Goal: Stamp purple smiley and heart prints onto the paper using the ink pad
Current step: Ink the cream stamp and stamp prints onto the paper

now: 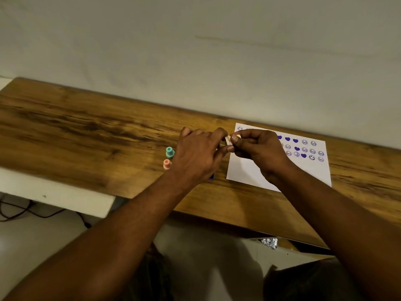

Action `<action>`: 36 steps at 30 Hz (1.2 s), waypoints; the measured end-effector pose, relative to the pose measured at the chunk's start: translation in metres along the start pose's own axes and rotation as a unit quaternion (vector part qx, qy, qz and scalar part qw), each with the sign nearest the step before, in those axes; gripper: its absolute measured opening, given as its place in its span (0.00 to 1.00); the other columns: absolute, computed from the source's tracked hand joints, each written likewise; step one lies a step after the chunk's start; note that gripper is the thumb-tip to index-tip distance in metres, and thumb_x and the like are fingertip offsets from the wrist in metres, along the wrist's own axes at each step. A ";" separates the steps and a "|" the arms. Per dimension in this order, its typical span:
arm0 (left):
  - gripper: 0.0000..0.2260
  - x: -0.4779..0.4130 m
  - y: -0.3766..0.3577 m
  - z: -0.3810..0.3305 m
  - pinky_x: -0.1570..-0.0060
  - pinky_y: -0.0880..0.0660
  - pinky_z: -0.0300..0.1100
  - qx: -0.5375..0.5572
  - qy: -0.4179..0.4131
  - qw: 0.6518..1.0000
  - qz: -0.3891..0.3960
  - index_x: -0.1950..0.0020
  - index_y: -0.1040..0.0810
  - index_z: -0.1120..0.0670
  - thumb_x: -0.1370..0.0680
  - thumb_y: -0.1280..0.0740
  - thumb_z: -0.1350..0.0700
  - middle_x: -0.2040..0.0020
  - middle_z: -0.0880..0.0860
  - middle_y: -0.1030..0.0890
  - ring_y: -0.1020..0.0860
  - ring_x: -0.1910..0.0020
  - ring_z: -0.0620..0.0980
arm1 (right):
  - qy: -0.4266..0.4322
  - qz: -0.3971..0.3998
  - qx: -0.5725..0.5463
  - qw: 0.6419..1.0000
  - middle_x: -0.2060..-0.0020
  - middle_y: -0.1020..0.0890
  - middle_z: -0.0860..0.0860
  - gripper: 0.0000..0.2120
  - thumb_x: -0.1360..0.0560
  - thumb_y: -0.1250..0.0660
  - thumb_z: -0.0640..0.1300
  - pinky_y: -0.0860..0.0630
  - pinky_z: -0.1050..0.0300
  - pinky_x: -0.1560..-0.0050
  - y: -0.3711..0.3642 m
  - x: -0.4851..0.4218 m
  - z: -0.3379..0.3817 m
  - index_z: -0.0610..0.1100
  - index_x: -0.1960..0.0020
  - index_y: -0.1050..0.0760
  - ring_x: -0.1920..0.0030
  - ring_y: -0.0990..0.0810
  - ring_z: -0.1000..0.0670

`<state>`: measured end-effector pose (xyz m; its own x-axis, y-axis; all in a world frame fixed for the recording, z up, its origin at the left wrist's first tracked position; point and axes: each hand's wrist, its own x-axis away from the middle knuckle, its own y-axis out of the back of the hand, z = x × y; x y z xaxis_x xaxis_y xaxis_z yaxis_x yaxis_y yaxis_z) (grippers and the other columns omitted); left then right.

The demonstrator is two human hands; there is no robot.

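Both my hands, left hand and right hand, are pinching a small pale stamp over the paper's left edge. Top rows are full of purple smileys and hearts, bottom half's blank. Ink pad is mostly hidden under my left wrist.

Just one head cam here — it's looking forward and down from fairly close above, taking in the wooden table and wall behind.

No words or numbers to read anywhere here. The paper only carries purple smiley and heart stamp prints.
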<state>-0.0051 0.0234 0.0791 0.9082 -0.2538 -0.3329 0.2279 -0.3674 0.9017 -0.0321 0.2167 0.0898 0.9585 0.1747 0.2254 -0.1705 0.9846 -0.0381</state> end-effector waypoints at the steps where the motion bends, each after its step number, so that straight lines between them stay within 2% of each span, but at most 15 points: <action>1: 0.17 0.000 0.000 0.000 0.47 0.33 0.52 -0.016 -0.003 1.000 0.003 0.38 0.27 0.48 0.15 0.46 0.38 0.55 0.47 0.15 0.20 0.54 0.52 | -0.002 0.000 -0.001 1.000 0.58 0.11 0.43 0.10 0.26 0.23 0.44 0.15 0.57 0.51 0.000 -0.001 -0.001 0.41 0.47 0.14 0.55 0.11 0.48; 4: 0.17 0.001 0.000 -0.003 0.48 0.33 0.52 -0.025 -0.001 1.000 0.004 0.39 0.27 0.49 0.14 0.47 0.39 0.57 0.48 0.17 0.21 0.56 0.53 | 0.003 0.004 -0.005 1.000 0.60 0.11 0.44 0.07 0.24 0.24 0.42 0.16 0.59 0.53 -0.002 -0.002 -0.002 0.41 0.48 0.15 0.57 0.11 0.49; 7: 0.16 0.002 0.001 -0.003 0.49 0.32 0.52 -0.009 0.018 1.000 0.006 0.42 0.28 0.50 0.13 0.49 0.41 0.60 0.47 0.20 0.23 0.58 0.52 | 0.021 0.008 -0.006 1.000 0.58 0.10 0.43 0.08 0.24 0.24 0.42 0.16 0.59 0.52 -0.003 -0.003 -0.003 0.41 0.46 0.15 0.55 0.11 0.48; 9: 0.17 0.002 0.003 -0.003 0.50 0.32 0.51 0.024 0.037 0.999 0.005 0.43 0.28 0.50 0.13 0.51 0.42 0.62 0.46 0.24 0.25 0.60 0.51 | 0.041 0.005 0.000 0.999 0.56 0.10 0.44 0.10 0.26 0.23 0.44 0.16 0.59 0.52 -0.004 -0.003 -0.003 0.42 0.46 0.14 0.53 0.10 0.47; 12: 0.19 0.001 0.010 0.005 0.49 0.31 0.50 0.061 0.062 0.996 -0.002 0.41 0.28 0.51 0.13 0.53 0.41 0.62 0.45 0.23 0.25 0.62 0.49 | 0.070 -0.015 0.022 0.997 0.55 0.10 0.48 0.14 0.30 0.22 0.49 0.16 0.57 0.51 -0.003 -0.006 -0.005 0.47 0.46 0.13 0.52 0.11 0.48; 15: 0.19 0.001 0.020 0.026 0.50 0.29 0.52 0.055 0.088 0.995 -0.013 0.39 0.28 0.53 0.13 0.51 0.42 0.60 0.45 0.23 0.23 0.62 0.52 | 0.101 -0.028 0.139 0.985 0.51 0.11 0.52 0.14 0.26 0.21 0.45 0.17 0.61 0.48 -0.001 -0.014 -0.015 0.51 0.40 0.13 0.49 0.12 0.53; 17: 0.17 0.001 0.026 0.046 0.50 0.28 0.53 0.038 0.109 0.993 -0.017 0.39 0.27 0.53 0.13 0.48 0.43 0.58 0.46 0.23 0.20 0.59 0.56 | 0.127 -0.015 0.240 0.962 0.49 0.12 0.57 0.16 0.25 0.22 0.44 0.21 0.70 0.47 -0.005 -0.016 -0.022 0.51 0.38 0.15 0.49 0.14 0.60; 19: 0.16 0.004 0.031 0.062 0.47 0.27 0.54 0.022 0.131 0.991 -0.024 0.40 0.25 0.52 0.14 0.45 0.42 0.55 0.47 0.19 0.19 0.56 0.56 | 0.150 0.016 0.321 0.935 0.49 0.13 0.58 0.17 0.25 0.21 0.44 0.22 0.72 0.48 -0.014 -0.016 -0.028 0.51 0.37 0.15 0.50 0.15 0.63; 23: 0.17 0.010 0.037 0.081 0.45 0.24 0.55 -0.006 0.161 0.986 -0.045 0.41 0.21 0.51 0.15 0.42 0.40 0.50 0.47 0.15 0.19 0.57 0.51 | 0.171 0.065 0.393 0.901 0.54 0.13 0.59 0.10 0.26 0.20 0.48 0.19 0.64 0.54 -0.037 -0.013 -0.037 0.54 0.45 0.15 0.53 0.16 0.61; 28: 0.17 0.013 0.039 0.087 0.44 0.25 0.55 -0.014 0.181 0.982 -0.055 0.43 0.20 0.50 0.15 0.41 0.39 0.50 0.46 0.16 0.19 0.57 0.49 | 0.226 0.067 0.457 0.857 0.47 0.11 0.50 0.14 0.25 0.21 0.51 0.17 0.52 0.50 -0.052 -0.013 -0.054 0.49 0.42 0.14 0.49 0.14 0.51; 34: 0.17 0.013 0.038 0.089 0.44 0.26 0.53 -0.008 0.194 0.978 -0.072 0.42 0.21 0.50 0.16 0.40 0.39 0.51 0.46 0.16 0.19 0.56 0.49 | 0.273 0.049 0.502 0.819 0.48 0.12 0.51 0.14 0.23 0.24 0.53 0.17 0.51 0.53 -0.057 -0.018 -0.064 0.50 0.40 0.15 0.49 0.15 0.51; 36: 0.17 0.013 0.038 0.087 0.45 0.26 0.52 -0.004 0.194 0.978 -0.076 0.42 0.21 0.50 0.16 0.40 0.38 0.51 0.46 0.16 0.19 0.56 0.49 | 0.276 0.046 0.506 0.816 0.48 0.12 0.51 0.14 0.22 0.25 0.53 0.16 0.52 0.54 -0.057 -0.017 -0.066 0.50 0.39 0.16 0.50 0.15 0.50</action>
<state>-0.0157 -0.0720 0.0850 0.9284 0.1625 -0.3342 0.3713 -0.3678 0.8526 -0.0234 0.1575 0.0242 0.8401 0.4976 -0.2161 -0.0820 0.5103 0.8561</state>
